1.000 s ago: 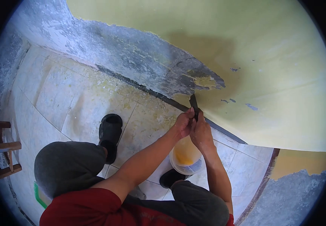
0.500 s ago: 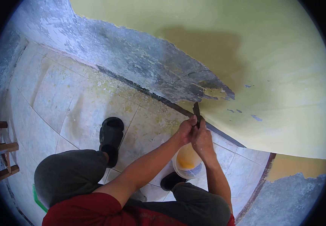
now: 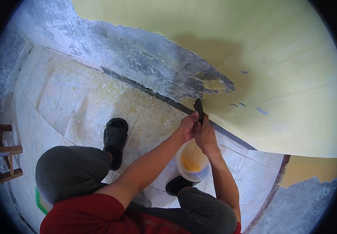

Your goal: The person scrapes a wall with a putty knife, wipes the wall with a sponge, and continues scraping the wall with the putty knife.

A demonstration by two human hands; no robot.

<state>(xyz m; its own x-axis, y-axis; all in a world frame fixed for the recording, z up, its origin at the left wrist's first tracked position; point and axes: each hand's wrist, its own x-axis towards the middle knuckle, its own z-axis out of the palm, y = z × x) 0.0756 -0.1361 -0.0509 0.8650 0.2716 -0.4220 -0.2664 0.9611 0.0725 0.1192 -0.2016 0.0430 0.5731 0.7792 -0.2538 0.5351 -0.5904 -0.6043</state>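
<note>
A dark, flat-bladed scraper (image 3: 198, 105) points up at the wall's lower edge, its tip close to the yellow paint below the bare grey patch (image 3: 137, 52). My right hand (image 3: 206, 136) is closed around its handle. Against the other side of the scraper, my left hand (image 3: 190, 126) is closed too, thumb and fingers gripping it near the blade. The yellow-green painted wall (image 3: 293, 105) carries a few small chipped spots to the right. Just under my hands, a whitish plastic bucket (image 3: 182, 171) with something yellow inside stands on the floor.
Paint flakes (image 3: 133, 101) litter the tiled floor (image 3: 59, 105) along the dark baseboard (image 3: 230, 136). My feet wear black sandals (image 3: 115, 142). A wooden stool (image 3: 4, 150) stands at the far left, and a green-edged object (image 3: 40, 202) lies behind my knee.
Both hands and the scraper have shifted slightly up and left in view, the blade tilting a little more to the left. The wall patch also sits slightly higher and further left.
</note>
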